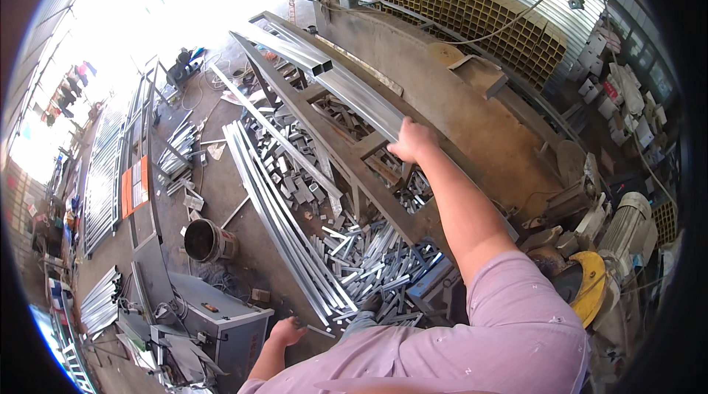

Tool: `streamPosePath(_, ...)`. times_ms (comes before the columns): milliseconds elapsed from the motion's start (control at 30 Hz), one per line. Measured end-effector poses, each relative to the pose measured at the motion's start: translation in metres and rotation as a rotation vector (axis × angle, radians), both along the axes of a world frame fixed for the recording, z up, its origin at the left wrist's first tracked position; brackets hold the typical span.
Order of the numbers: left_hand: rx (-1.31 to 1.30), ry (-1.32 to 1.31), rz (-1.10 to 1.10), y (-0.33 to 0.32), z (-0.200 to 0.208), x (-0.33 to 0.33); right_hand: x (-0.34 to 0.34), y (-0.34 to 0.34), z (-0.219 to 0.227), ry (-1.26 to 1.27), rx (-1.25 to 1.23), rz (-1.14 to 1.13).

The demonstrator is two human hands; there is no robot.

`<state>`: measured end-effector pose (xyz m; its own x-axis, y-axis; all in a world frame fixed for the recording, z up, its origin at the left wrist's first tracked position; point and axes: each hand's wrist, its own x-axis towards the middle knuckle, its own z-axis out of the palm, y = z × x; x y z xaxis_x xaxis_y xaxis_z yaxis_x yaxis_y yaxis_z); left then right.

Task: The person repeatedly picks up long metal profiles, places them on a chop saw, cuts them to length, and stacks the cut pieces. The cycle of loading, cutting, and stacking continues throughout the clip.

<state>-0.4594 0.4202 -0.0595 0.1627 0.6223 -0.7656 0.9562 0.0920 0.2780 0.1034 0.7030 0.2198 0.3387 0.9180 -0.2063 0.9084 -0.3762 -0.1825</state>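
With its fingers wrapped round a long silvery square metal tube [359, 94], my right hand [414, 142] reaches out over a steel frame rack [302, 108]. The tube lies lengthwise along the rack, and part of it is hidden by my hand and forearm. Another tube [306, 59] rests there with its dark open end showing. Low by my left side, my left hand [286, 331] is loosely curled, with nothing visible in it. A short metal piece [321, 332] is seen close beside its fingers; I cannot tell whether they touch.
Long thin bars [276, 217] lean across a heap of metal offcuts [376, 261] under the rack. On the right stands a machine with a yellow guard [590, 289] and motor [630, 220]. A bucket [223, 244], a grey cabinet [240, 327] and stacked yellow square tubes [457, 14] surround the workplace.
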Motion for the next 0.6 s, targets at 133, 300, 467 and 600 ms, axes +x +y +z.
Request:
streamPosePath(133,0.181,-0.1,-0.1,0.043,0.035,0.037,0.011,-0.083,-0.03,-0.015,0.008,-0.037)
streamPosePath(300,0.433,-0.157,-0.294,0.128,0.103,0.122,0.023,-0.202,-0.049,0.006,-0.024,-0.117)
streamPosePath(467,0.828,-0.231,-0.539,0.223,0.181,0.25,0.026,-0.318,-0.052,-0.035,0.044,-0.144)
streamPosePath(600,1.051,-0.539,-0.812,0.267,0.216,0.326,0.007,-0.388,-0.022,-0.017,-0.002,-0.164)
